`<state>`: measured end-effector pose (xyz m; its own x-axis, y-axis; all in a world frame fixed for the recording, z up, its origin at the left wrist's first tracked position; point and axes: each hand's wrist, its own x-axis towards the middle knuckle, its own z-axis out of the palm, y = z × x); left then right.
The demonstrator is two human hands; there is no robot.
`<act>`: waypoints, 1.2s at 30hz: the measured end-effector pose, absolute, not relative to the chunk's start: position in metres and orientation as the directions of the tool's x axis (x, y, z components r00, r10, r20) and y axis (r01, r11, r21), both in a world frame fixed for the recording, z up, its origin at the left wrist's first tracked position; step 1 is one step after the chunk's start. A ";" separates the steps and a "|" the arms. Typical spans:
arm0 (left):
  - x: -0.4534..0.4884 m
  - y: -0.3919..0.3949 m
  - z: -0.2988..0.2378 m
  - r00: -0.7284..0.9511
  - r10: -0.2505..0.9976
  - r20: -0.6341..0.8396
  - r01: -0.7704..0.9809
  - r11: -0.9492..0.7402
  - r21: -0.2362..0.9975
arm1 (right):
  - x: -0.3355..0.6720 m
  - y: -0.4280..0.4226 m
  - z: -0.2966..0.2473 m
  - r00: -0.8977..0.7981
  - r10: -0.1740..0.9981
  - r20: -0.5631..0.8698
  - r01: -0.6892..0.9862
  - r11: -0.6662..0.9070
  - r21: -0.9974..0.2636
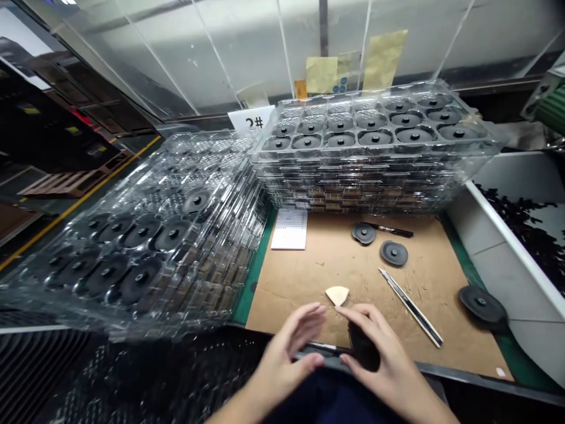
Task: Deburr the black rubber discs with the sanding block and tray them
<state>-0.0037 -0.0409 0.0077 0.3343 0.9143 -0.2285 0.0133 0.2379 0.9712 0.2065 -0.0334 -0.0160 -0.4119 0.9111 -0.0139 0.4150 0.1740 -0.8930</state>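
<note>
Cupping my hands over the near edge of the cardboard sheet (pixel 295 280), here I am: left hand (pixel 291 348) wide open, thumb well apart from the fingers, nothing visible in it. Right hand (pixel 388 353) is half open, fingers and thumb curved about a dark round part (pixel 364 348), also at the cardboard's near edge; whether I've really got a grip on it, I cannot tell.

Right at my right index fingertip, on the cardboard, there's a cream wedge (pixel 337 295), touching or just short of it. Out on the cardboard's right half lies a slim cutter (pixel 411 307), slanting. Toward its far edge, two black discs (pixel 394 253), one beside a dark-handled tool (pixel 397 231). White paper (pixel 289 229) at the far left corner, and over the right edge, a black part with a tab (pixel 482 305).

Green table (pixel 245 301) shows along the cardboard's sides. Left of it, stacked clear trays (pixel 220 259); beyond it, another tray stack (pixel 375 150), black discs seated in the pockets. Right of it, a white bin (pixel 489 250) with black pieces (pixel 521 227).
</note>
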 end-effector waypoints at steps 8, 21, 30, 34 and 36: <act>0.055 -0.032 -0.032 0.396 0.829 -0.395 -0.533 0.558 0.636 | 0.178 -0.038 -0.034 -0.202 0.968 0.151 0.522 0.237 -0.819; -0.018 0.010 -0.047 0.073 0.871 -0.485 -0.761 0.363 0.538 | 0.166 0.006 -0.080 -0.169 0.985 -0.042 0.770 0.106 -0.629; -0.005 0.028 -0.078 0.014 0.861 -0.508 -0.750 0.345 0.565 | 0.163 0.032 -0.060 -0.176 0.962 -0.211 0.619 -0.059 -0.783; -0.002 0.029 -0.083 0.001 0.852 -0.524 -0.746 0.350 0.567 | 0.152 0.056 -0.050 -0.152 0.956 -0.253 0.548 -0.131 -0.826; -0.003 0.029 -0.083 -0.007 0.846 -0.533 -0.741 0.353 0.571 | 0.141 0.064 -0.048 -0.138 0.961 -0.241 0.533 -0.133 -0.835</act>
